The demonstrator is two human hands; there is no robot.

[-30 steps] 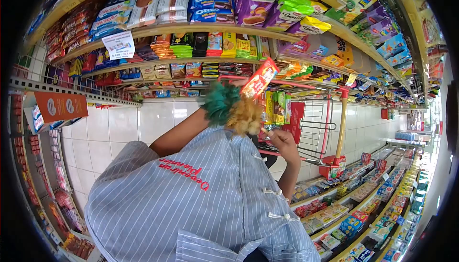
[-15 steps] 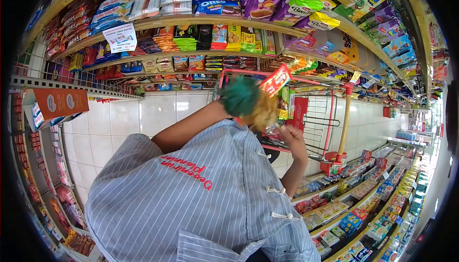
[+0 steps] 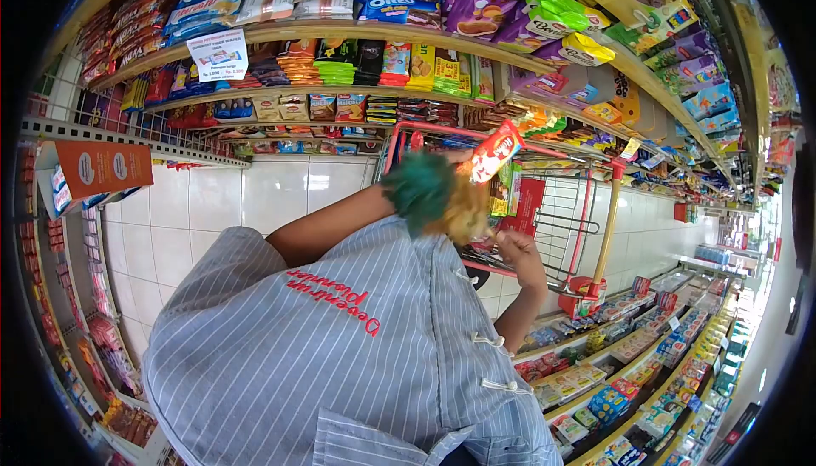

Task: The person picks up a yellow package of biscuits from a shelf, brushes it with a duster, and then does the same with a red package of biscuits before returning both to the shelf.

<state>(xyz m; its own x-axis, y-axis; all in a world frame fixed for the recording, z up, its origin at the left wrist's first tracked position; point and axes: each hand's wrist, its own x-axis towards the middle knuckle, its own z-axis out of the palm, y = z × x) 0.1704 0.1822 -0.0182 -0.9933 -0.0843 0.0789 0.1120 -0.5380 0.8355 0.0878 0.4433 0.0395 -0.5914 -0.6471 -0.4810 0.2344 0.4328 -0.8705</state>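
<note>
A blurred, fluffy green and yellow-brown thing (image 3: 421,191) lies across the middle of the view and hides most of my left hand (image 3: 460,158). Only some fingers show above it, closed at the lower left end of a red and white packet (image 3: 495,152), which points up to the right. Just right of the yellow-brown part is my right hand (image 3: 518,250), its fingers pinched together near that part's lower edge. Whatever lies between those fingertips is too small to name.
Beyond my hands stands a red-framed shopping cart (image 3: 557,211) with a yellowish handle bar (image 3: 609,232). Shelves of packaged snacks (image 3: 314,35) curve across the top. More goods line the lower right (image 3: 646,355) and far left. An orange box (image 3: 102,171) juts out at left.
The red and white packet has turned slightly and shows more of its face. More of my left fingers shows beside it. The whole view has shifted a little.
</note>
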